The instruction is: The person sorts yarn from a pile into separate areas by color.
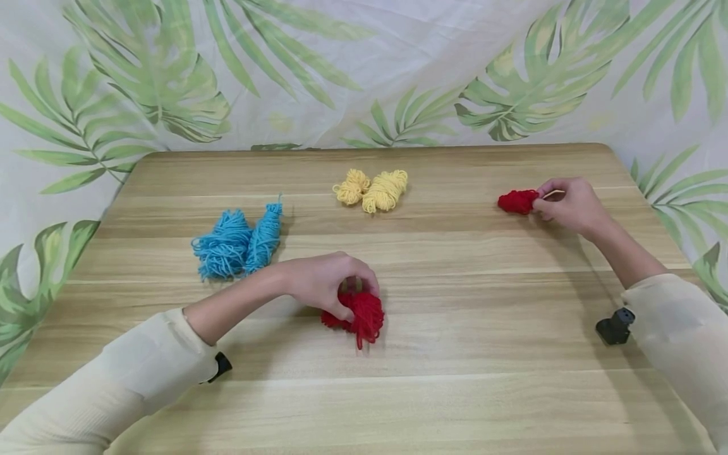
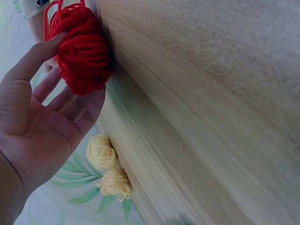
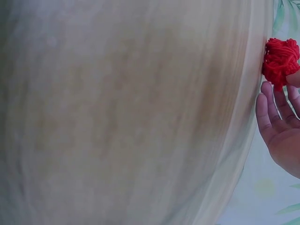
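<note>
Near the middle of the table, my left hand [image 1: 325, 282] grips a larger red yarn bundle [image 1: 366, 315], thumb on the near side and fingers over the far side. The left wrist view shows that red yarn bundle [image 2: 84, 56] between thumb and fingers, with loops sticking out at one end. At the far right, my right hand [image 1: 574, 205] pinches the end of a smaller red yarn bundle [image 1: 517, 201]. In the right wrist view this smaller red bundle [image 3: 281, 63] sits at the thumb and fingertips, partly cut off by the frame edge.
Two blue yarn bundles [image 1: 224, 246] lie side by side on the left of the wooden table [image 1: 455, 392]. Two yellow yarn bundles [image 1: 385, 191] lie together near the back. A leaf-patterned cloth [image 1: 398, 57] hangs behind the table. Black wrist devices [image 1: 615, 327] sit under both sleeves.
</note>
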`<action>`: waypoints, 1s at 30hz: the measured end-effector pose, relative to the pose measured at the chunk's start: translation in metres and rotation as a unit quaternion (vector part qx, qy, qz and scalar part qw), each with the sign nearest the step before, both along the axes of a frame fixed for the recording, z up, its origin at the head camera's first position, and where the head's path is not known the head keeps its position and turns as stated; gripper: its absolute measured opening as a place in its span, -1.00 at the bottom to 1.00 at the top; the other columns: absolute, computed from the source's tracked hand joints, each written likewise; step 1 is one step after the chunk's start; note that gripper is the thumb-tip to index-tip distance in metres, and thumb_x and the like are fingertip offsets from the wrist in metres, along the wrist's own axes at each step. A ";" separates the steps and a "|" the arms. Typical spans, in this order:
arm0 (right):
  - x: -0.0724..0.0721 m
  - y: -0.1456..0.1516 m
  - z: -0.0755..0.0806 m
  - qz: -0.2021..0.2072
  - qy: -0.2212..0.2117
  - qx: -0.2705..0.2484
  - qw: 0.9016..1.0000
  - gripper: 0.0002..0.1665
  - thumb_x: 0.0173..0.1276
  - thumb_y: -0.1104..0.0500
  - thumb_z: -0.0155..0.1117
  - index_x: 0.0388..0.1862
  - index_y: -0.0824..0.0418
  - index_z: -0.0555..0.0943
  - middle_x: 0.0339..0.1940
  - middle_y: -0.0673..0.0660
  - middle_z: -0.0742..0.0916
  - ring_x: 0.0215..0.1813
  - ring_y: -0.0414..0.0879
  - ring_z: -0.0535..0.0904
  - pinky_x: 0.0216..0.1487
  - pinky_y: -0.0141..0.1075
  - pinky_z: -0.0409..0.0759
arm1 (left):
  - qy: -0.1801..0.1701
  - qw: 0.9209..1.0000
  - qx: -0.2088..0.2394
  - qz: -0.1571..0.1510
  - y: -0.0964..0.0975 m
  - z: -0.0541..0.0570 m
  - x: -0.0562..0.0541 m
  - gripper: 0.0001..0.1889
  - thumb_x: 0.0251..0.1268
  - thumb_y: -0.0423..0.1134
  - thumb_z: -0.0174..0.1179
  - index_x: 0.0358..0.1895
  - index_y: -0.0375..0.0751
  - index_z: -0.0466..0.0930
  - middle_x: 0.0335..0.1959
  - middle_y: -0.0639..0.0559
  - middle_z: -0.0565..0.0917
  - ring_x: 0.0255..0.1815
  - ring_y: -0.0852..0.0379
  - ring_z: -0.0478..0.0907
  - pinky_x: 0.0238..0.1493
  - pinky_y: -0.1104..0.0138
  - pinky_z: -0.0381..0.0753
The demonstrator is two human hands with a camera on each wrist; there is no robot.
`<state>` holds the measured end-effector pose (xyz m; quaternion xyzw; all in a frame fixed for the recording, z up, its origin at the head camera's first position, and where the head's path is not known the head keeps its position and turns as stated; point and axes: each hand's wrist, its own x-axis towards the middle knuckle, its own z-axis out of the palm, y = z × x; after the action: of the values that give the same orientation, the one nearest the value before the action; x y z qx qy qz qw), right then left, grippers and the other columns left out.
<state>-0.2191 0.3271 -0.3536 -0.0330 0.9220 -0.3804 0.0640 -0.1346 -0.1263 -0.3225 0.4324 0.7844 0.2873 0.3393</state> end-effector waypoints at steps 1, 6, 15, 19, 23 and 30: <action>0.000 0.000 0.000 0.000 0.000 0.000 1.000 -0.70 0.46 0.31 0.25 0.00 0.56 0.53 -0.21 0.29 0.74 -0.49 -0.27 0.64 -0.40 -0.46 0.62 | 0.000 1.000 -0.002 0.000 0.000 0.000 0.000 -0.65 0.16 -0.40 0.50 0.03 -0.21 0.67 -0.14 0.14 0.68 -0.17 0.22 0.55 -0.08 0.33 0.65; 0.000 0.000 0.000 -0.002 -0.003 -0.001 1.000 -0.71 0.46 0.31 0.25 0.00 0.55 0.53 -0.22 0.27 0.74 -0.48 -0.29 0.64 -0.40 -0.45 0.63 | -0.001 1.000 -0.007 -0.001 0.002 0.001 -0.002 -0.65 0.17 -0.42 0.47 0.03 -0.22 0.67 -0.13 0.12 0.68 -0.16 0.20 0.55 -0.06 0.33 0.64; 0.001 0.001 0.001 -0.002 -0.011 -0.005 1.000 -0.71 0.47 0.31 0.25 0.00 0.55 0.52 -0.22 0.24 0.74 -0.48 -0.28 0.64 -0.38 -0.46 0.62 | -0.013 1.000 0.003 -0.002 0.006 0.000 -0.005 -0.68 0.17 -0.47 0.43 -0.01 -0.21 0.66 -0.18 0.12 0.68 -0.18 0.17 0.54 -0.08 0.30 0.65; 0.000 0.001 0.001 -0.001 -0.011 -0.010 1.000 -0.71 0.47 0.31 0.25 0.00 0.56 0.53 -0.22 0.22 0.74 -0.47 -0.29 0.64 -0.38 -0.45 0.63 | -0.013 1.000 0.008 0.000 0.007 0.000 -0.006 -0.68 0.16 -0.48 0.42 -0.02 -0.20 0.67 -0.19 0.12 0.68 -0.19 0.18 0.54 -0.09 0.29 0.65; 0.001 0.001 0.002 0.000 -0.007 -0.009 1.000 -0.71 0.47 0.32 0.25 0.00 0.55 0.53 -0.18 0.27 0.73 -0.46 -0.27 0.64 -0.37 -0.46 0.64 | -0.008 1.000 0.010 0.003 0.009 0.001 -0.006 -0.67 0.17 -0.47 0.42 0.01 -0.20 0.65 -0.19 0.11 0.68 -0.19 0.18 0.55 -0.09 0.30 0.65; 0.003 -0.001 0.002 0.000 0.007 -0.024 1.000 -0.76 0.44 0.34 0.23 -0.02 0.51 0.54 -0.20 0.17 0.69 -0.40 -0.32 0.64 -0.35 -0.43 0.68 | 0.005 1.000 0.004 0.019 0.011 0.001 -0.006 -0.57 0.16 -0.48 0.40 0.13 -0.25 0.60 -0.13 0.03 0.67 -0.15 0.16 0.56 -0.09 0.34 0.65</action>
<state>-0.2165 0.3256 -0.3513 -0.0367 0.9130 -0.4022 0.0567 -0.1406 -0.1154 -0.3213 0.4206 0.7926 0.2951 0.3283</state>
